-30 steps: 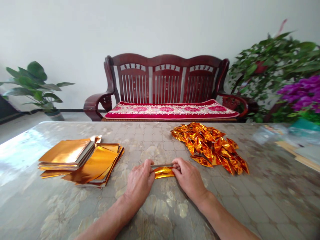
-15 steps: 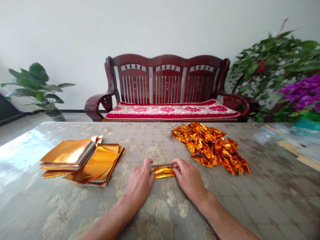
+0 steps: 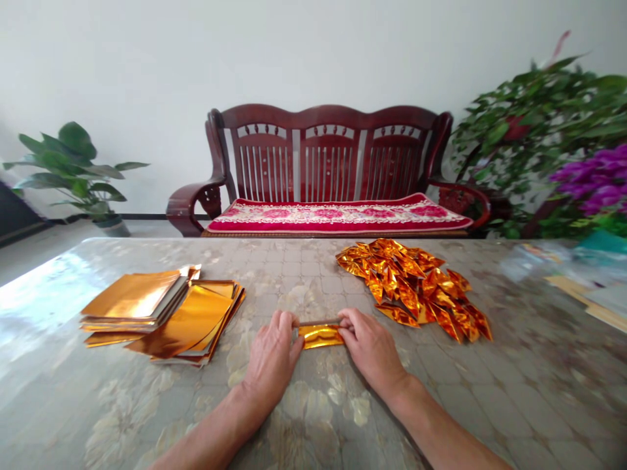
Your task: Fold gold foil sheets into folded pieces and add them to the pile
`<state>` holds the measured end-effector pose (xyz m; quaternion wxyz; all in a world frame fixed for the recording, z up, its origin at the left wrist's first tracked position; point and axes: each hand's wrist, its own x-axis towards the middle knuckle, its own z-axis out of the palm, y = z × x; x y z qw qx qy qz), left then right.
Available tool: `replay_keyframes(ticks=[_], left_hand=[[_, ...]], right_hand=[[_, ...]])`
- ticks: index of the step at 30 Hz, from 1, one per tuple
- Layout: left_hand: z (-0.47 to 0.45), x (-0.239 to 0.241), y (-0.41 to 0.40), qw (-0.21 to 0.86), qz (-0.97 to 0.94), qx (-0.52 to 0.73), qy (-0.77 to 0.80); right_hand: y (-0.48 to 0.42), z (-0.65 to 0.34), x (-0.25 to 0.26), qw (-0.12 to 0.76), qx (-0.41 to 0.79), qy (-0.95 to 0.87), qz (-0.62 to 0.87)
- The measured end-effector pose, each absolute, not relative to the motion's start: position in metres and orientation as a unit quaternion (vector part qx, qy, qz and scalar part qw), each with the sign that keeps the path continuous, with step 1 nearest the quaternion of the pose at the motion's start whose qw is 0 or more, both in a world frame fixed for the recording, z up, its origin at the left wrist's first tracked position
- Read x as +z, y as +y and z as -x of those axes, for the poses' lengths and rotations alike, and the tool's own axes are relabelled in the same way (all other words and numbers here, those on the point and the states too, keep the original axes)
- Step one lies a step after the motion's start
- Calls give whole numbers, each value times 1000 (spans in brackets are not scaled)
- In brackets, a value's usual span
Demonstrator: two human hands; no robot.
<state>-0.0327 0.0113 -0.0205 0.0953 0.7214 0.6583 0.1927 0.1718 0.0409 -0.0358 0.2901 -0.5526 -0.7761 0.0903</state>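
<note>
A small folded strip of gold foil paper (image 3: 321, 335) lies on the table (image 3: 490, 391) between my two hands. My left hand (image 3: 272, 359) pinches its left end, fingers pressed together on the fold. At the strip's right end, my right hand (image 3: 371, 350) pinches it the same way. A stack of flat gold foil sheets (image 3: 161, 313) sits to the left of my hands. To the right and a little farther back is a heap of folded gold foil pieces (image 3: 414, 287).
The table has a glossy patterned cover. A dark wooden bench (image 3: 328, 170) with a red cushion stands behind it. A potted plant (image 3: 73, 173) is at the far left, green foliage with purple flowers (image 3: 582, 163) at the right. Blurred items (image 3: 582, 287) lie at the table's right edge.
Both hands stay pinched on the foil strip; my left hand's fingers shifted slightly. The view drifted a little.
</note>
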Motion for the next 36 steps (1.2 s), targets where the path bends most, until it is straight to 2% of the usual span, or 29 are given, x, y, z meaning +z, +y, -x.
replay_keyframes(ticks=[9,28,32,36], left_hand=[[37,-22,5,144,-726,221,635],[36,-21,-1,101,-761,192,612],[34,-17,-2,76,-772,151,613],[31,-12,-7,-6,-790,98,605]], right_hand=[[41,-174,-40,291,70,-786,542],[39,-173,-37,290,55,-799,524],[39,-172,-35,289,51,-802,520],[39,-173,-35,291,54,-803,518]])
